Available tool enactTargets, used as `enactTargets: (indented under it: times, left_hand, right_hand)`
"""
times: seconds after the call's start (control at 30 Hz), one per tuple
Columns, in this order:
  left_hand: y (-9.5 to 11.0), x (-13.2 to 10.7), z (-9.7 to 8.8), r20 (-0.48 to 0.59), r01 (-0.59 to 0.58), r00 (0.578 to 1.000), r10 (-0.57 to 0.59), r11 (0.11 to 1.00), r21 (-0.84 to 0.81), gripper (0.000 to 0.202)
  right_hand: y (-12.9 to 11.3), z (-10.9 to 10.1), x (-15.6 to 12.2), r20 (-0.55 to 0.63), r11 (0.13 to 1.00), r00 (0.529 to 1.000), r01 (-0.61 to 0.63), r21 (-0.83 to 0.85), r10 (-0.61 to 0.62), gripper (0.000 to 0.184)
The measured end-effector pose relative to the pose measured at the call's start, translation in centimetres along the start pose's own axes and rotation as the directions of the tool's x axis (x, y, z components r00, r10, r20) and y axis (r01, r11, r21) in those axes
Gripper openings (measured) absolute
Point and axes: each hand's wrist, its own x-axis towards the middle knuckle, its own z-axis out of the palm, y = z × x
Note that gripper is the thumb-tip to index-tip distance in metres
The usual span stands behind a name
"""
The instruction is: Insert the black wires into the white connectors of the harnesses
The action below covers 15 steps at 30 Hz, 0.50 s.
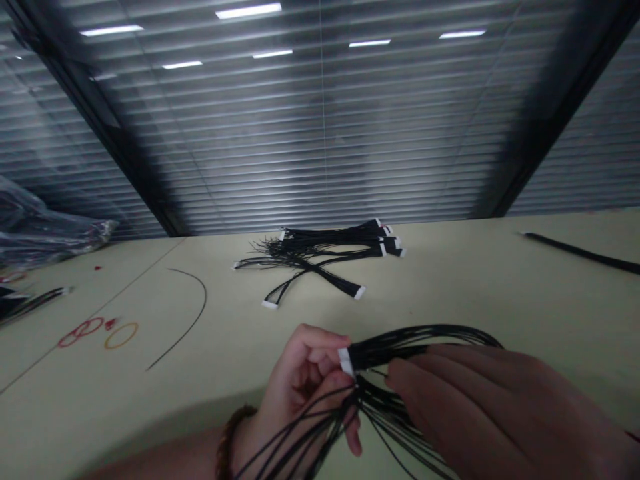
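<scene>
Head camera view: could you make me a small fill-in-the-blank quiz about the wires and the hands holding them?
1. The wire bundle that the left hand pinches and the right hand touches is ____ in colour.
2. The connector at the end of that bundle is ____ in colour.
3. The bracelet is worn on the ____ wrist.
Missing words: black; white; left.
</scene>
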Motion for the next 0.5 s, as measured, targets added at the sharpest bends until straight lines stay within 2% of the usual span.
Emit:
enactTargets:
  times: [0.2,0.4,0.5]
  left_hand:
    - [-0.10,0.05,0.12,-0.014,-0.026,1.000,0.027,1.000,0.014,0.017]
    - [-0.23,-0.06,0.04,-0.003,-0.010,1.000,0.010,1.000,0.024,0.017]
    - [-0.38,-0.05,0.00,-0.011,-0.006,1.000,0.007,1.000,0.027,0.018]
  right_hand:
    - [0.10,0.12,-0.22,-0.015,1.000,1.000,-0.004,0.010,0.004,0.043]
    - [0.03,0.24,-0.09,0.022,1.000,1.000,-0.016,0.000,0.016,0.039]
    - [0.05,0.47,-0.17,0.004,1.000,1.000,-0.002,-0.007,0.002,0.038]
